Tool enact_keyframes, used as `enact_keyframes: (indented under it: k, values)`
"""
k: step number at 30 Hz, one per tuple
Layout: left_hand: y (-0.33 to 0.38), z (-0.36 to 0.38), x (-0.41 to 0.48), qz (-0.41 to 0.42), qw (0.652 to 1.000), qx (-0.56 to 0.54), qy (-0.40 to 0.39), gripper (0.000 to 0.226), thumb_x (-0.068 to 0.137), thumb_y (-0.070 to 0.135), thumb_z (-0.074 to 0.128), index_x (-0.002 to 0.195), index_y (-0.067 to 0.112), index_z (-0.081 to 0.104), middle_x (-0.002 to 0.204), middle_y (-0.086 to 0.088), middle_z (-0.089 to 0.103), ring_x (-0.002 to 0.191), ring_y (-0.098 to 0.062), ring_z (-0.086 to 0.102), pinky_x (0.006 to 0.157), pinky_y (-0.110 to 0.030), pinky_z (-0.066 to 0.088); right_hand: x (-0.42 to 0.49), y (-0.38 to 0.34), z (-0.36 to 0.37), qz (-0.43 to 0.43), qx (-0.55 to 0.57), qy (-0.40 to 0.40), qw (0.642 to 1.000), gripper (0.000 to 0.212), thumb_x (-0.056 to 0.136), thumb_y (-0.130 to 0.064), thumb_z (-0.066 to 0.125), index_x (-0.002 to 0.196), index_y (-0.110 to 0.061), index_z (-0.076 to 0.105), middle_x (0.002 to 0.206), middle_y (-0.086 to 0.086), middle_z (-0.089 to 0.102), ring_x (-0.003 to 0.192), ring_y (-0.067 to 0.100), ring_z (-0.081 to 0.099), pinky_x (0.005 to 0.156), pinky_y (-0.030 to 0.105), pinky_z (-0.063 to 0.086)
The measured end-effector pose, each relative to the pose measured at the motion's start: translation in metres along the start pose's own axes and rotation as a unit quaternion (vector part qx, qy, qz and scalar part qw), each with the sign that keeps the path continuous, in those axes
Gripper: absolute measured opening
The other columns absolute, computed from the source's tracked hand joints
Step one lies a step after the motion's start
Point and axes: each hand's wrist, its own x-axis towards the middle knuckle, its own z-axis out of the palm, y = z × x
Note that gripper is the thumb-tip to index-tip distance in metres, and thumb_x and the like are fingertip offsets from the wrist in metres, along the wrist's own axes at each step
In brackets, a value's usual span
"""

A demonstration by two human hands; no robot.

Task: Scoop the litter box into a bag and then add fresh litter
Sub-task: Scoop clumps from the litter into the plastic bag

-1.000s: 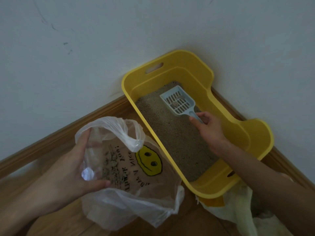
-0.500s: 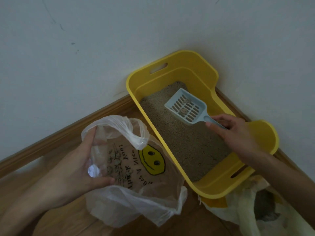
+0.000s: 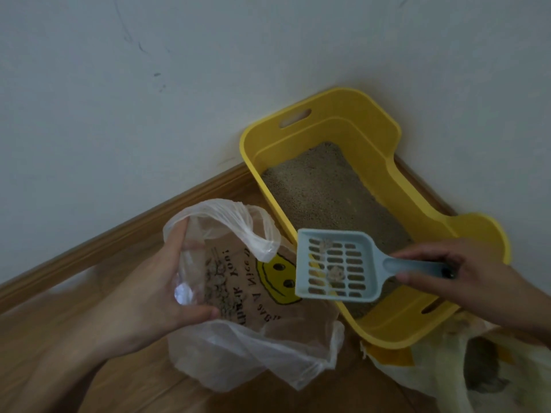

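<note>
A pale wall meets a wooden floor in this corner, and the yellow litter box sits tight against the skirting with grey litter spread across its bottom. From the head camera, the right hand pinches the handle of the blue slotted scoop between thumb and curled fingers. The scoop hangs level over the box's near rim, a couple of clumps on its grid. The left hand grips the rim of the clear plastic bag, holding its mouth wide just beside the scoop. This looks like mid-scooping: next the scoop should travel over the opening and tip without spilling. A pale sack, possibly fresh litter, lies by the box.
</note>
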Motion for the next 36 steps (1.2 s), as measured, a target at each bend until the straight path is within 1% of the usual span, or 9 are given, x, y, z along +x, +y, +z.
enact_keyframes:
  k: [3,9,14,18,22,26,29,31,36]
  values:
    - [0.001,0.001,-0.001,-0.005,1.0,-0.006,-0.002,0.13,0.058,0.042,0.087,0.145,0.051,-0.009,0.133,0.027,0.045,0.109,0.019,0.045,0.076,0.0,0.039,0.001,-0.01,0.002,0.007,-0.022,-0.032,0.999,0.021,0.074,-0.051,0.068,0.095,-0.055,0.069,0.085,-0.016,0.072,0.068,0.019,0.067,0.057,0.042,0.056]
    - [0.001,-0.001,-0.003,0.005,1.0,-0.027,-0.009,0.128,0.053,0.047,0.085,0.143,0.054,-0.006,0.13,0.039,0.038,0.113,0.028,0.036,0.078,0.004,0.036,0.009,-0.038,0.01,-0.067,-0.165,-0.078,0.981,0.032,0.076,-0.066,0.052,0.101,-0.053,0.066,0.084,-0.029,0.069,0.067,0.0,0.064,0.057,0.025,0.05]
    - [0.003,0.001,-0.004,0.014,1.0,-0.025,-0.013,0.124,0.052,0.049,0.083,0.142,0.055,-0.003,0.13,0.037,0.041,0.114,0.016,0.046,0.079,-0.002,0.04,0.021,-0.055,0.031,-0.184,-0.377,-0.032,0.907,0.052,0.082,-0.065,0.027,0.107,-0.044,0.067,0.082,-0.019,0.068,0.067,0.004,0.061,0.049,0.026,0.045]
    - [0.009,0.001,-0.003,0.025,0.999,-0.037,-0.008,0.115,0.054,0.041,0.085,0.128,0.066,0.0,0.118,0.05,0.044,0.109,0.027,0.042,0.076,0.006,0.037,0.032,-0.087,0.052,-0.2,-0.461,-0.08,0.861,0.024,0.091,-0.047,0.052,0.105,-0.031,0.064,0.084,-0.007,0.061,0.067,0.017,0.057,0.045,0.023,0.023]
    - [0.008,0.001,-0.004,0.027,0.999,-0.03,-0.004,0.116,0.057,0.036,0.088,0.126,0.067,0.0,0.109,0.054,0.045,0.106,0.03,0.041,0.075,0.006,0.036,0.039,-0.102,0.064,-0.227,-0.505,-0.077,0.829,0.014,0.073,-0.029,0.079,0.077,-0.022,0.067,0.057,-0.004,0.042,0.043,0.014,0.024,0.044,0.019,0.003]
    - [0.007,0.002,-0.004,0.026,0.999,-0.028,0.002,0.113,0.059,0.029,0.089,0.122,0.066,0.003,0.105,0.054,0.047,0.101,0.032,0.041,0.072,0.007,0.035,0.042,-0.102,0.074,-0.245,-0.521,-0.076,0.814,0.021,0.095,-0.022,0.045,0.102,-0.016,0.063,0.077,0.002,0.052,0.055,0.017,0.041,0.042,0.023,0.013]
    - [0.006,0.002,-0.004,0.019,1.0,-0.023,0.004,0.116,0.056,0.037,0.087,0.125,0.065,-0.003,0.11,0.043,0.046,0.102,0.03,0.042,0.073,0.005,0.036,0.043,-0.099,0.074,-0.248,-0.526,-0.071,0.81,0.021,0.086,-0.022,0.049,0.09,-0.015,0.068,0.068,0.002,0.056,0.047,0.016,0.043,0.04,0.019,0.013]
    - [0.007,0.003,-0.004,0.019,1.0,-0.018,-0.003,0.116,0.054,0.042,0.085,0.128,0.063,-0.003,0.114,0.045,0.042,0.105,0.032,0.039,0.076,0.007,0.034,0.044,-0.092,0.076,-0.262,-0.53,-0.073,0.803,0.023,0.087,-0.02,0.047,0.092,-0.013,0.068,0.074,0.003,0.06,0.052,0.017,0.052,0.039,0.022,0.029]
    - [0.008,0.006,-0.006,0.026,0.999,-0.018,0.008,0.106,0.063,0.023,0.087,0.122,0.063,0.009,0.137,0.016,0.048,0.121,-0.003,0.048,0.085,-0.01,0.038,0.043,-0.086,0.073,-0.295,-0.529,-0.015,0.796,0.029,0.083,-0.015,0.043,0.086,-0.013,0.071,0.067,0.002,0.06,0.048,0.015,0.048,0.04,0.024,0.03]
